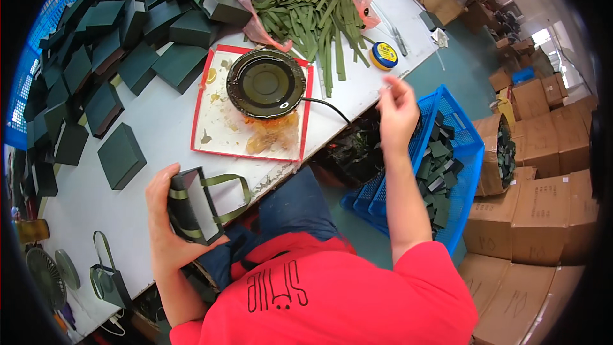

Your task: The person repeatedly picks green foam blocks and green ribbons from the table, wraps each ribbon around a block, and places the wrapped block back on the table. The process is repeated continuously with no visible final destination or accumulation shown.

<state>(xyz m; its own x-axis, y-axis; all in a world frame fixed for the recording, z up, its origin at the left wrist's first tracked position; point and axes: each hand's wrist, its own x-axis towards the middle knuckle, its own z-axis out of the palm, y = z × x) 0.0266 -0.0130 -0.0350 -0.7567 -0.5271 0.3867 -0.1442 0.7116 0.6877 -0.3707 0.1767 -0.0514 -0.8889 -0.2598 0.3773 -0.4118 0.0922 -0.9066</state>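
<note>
My left hand (165, 217) grips a small dark green box (185, 209) with an open, pale-lined side, held at the table's front edge. From that box a green ribbon loop (246, 193) sticks out to the right like a handle. My right hand (397, 115) is raised past the table edge, its fingers drawn together; whether anything small is between them cannot be made out. Closest to it on the table stands a round yellow and blue tin (384, 55). A round black dish of dark, glossy liquid (266, 82) sits between the hands on a stained, red-edged white board (214, 124).
Dark green boxes (121, 156) pile up at the left. Cut green ribbons (306, 13) spill from a pink plastic bag (250, 25). A black cable (329, 105) leaves the dish. Blue crates (469, 153) hold dark pieces at right, before stacked cartons (536, 223). A fan (46, 275) stands lower left.
</note>
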